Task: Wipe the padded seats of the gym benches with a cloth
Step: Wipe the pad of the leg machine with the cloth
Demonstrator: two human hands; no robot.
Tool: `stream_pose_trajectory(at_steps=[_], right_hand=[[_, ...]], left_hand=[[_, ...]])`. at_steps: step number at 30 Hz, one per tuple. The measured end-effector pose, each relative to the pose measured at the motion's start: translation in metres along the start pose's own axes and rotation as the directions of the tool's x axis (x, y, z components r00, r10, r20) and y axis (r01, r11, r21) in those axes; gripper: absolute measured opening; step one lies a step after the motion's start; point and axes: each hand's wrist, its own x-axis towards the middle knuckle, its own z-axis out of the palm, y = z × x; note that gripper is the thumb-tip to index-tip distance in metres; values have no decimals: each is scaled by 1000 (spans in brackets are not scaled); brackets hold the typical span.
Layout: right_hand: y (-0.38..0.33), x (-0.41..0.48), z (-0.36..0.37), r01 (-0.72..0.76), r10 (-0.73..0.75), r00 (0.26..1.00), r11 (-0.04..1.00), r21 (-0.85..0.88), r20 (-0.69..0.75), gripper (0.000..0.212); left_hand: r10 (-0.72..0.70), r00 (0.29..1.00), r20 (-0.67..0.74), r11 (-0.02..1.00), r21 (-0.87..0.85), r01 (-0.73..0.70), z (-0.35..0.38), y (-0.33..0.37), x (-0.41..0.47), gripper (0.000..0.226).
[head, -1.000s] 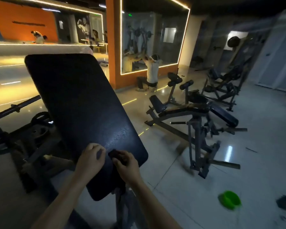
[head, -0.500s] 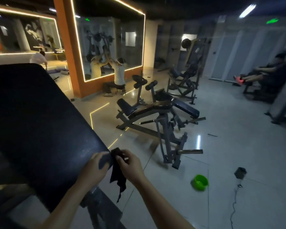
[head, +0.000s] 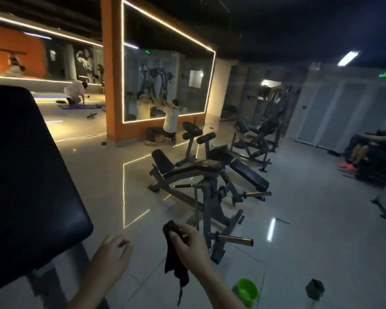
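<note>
Right hand point(head: 188, 246), fingers pinching the dangling black cloth point(head: 173, 257), is hovering nearer the curved bench point(head: 194, 168) ahead, its pad running left to right; left hand point(head: 113, 253), fingers relaxed, is holding nothing

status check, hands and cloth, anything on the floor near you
Left hand open, holding nothing. Right hand grips black cloth, clear of the black bench pad. Green basin on floor by right forearm.

The gym is dim. Warm light strips point(head: 168, 26) frame the mirror point(head: 165, 81), a ceiling tube point(head: 348, 58) glares, the floor point(head: 310, 230) shines, edges bend, the left hand point(head: 112, 253) blurs.
</note>
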Motion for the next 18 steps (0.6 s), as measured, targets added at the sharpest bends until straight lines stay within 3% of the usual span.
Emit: stream_pose_trajectory(at_steps=[9,18], right_hand=[[13,26,-134,98,-100,995,994,-55,-32,31],[42,56,-190,98,-111,983,991,-92,-146,33]], left_hand=[[55,997,-55,993,104,-49,59,113,8,14],[108,994,6,985,132,-108,94,168,25,18]])
